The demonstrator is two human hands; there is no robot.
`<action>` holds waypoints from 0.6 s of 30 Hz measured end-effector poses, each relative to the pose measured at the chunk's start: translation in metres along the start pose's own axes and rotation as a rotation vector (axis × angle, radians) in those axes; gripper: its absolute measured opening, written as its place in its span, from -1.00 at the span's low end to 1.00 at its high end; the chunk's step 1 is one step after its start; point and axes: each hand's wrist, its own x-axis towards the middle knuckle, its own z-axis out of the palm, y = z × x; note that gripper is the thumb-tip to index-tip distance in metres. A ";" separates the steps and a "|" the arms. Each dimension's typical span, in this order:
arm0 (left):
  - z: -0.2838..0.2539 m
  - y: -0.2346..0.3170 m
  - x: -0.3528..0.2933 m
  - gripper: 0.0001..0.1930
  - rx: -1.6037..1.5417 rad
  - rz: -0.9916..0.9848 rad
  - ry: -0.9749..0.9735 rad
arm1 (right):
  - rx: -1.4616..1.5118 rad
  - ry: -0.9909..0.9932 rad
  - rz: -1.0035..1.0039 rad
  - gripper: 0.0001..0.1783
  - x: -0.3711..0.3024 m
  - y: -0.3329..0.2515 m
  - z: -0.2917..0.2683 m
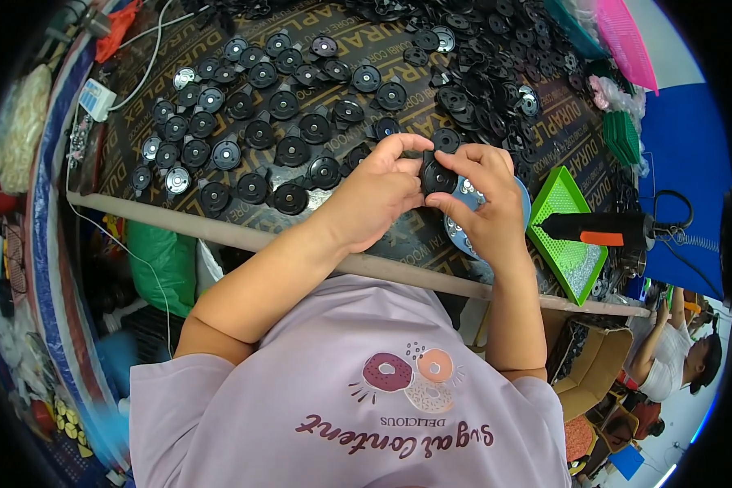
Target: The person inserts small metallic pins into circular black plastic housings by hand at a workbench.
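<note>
Both hands are busy on one black disc (pixel 440 177), held up over the counter (pixel 415 246) near its front edge. The left hand (pixel 372 195) has it by the left side, fingers curled in, and the right hand (pixel 492 193) pinches it from the right with the thumb low and the fingers up top. Can't really make out the left thumb from this angle.

Right behind and below the right hand there's a blue dish (pixel 461 239) with shiny bits in it, partly covered by that hand. Next to that, a bright green tray (pixel 542 172) sits at a slant with small silvery stuff at its near end, and a black tool (pixel 618 230) with an orange patch and a coiled cord sticks out over it.

To the left, loads of similar discs (pixel 291 151) lie spread out, mostly in loose rows. Further back on the right it's a proper pile (pixel 472 106) of black parts. Past that, a pink basket (pixel 626 45) and some green baskets (pixel 621 138).
</note>
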 end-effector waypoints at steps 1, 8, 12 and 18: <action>0.002 0.000 -0.001 -0.58 0.049 0.019 0.018 | -0.004 -0.004 -0.021 -0.43 0.000 0.000 0.000; 0.002 0.003 0.006 -0.61 0.454 0.064 0.076 | -0.012 0.102 -0.022 -0.42 -0.008 -0.008 0.016; -0.015 0.033 0.045 -0.69 0.872 0.195 0.024 | -0.129 0.116 0.087 -0.33 -0.013 -0.005 0.004; -0.090 0.136 0.143 -0.67 1.734 0.645 0.402 | -0.321 -0.145 0.314 -0.44 -0.039 0.004 -0.022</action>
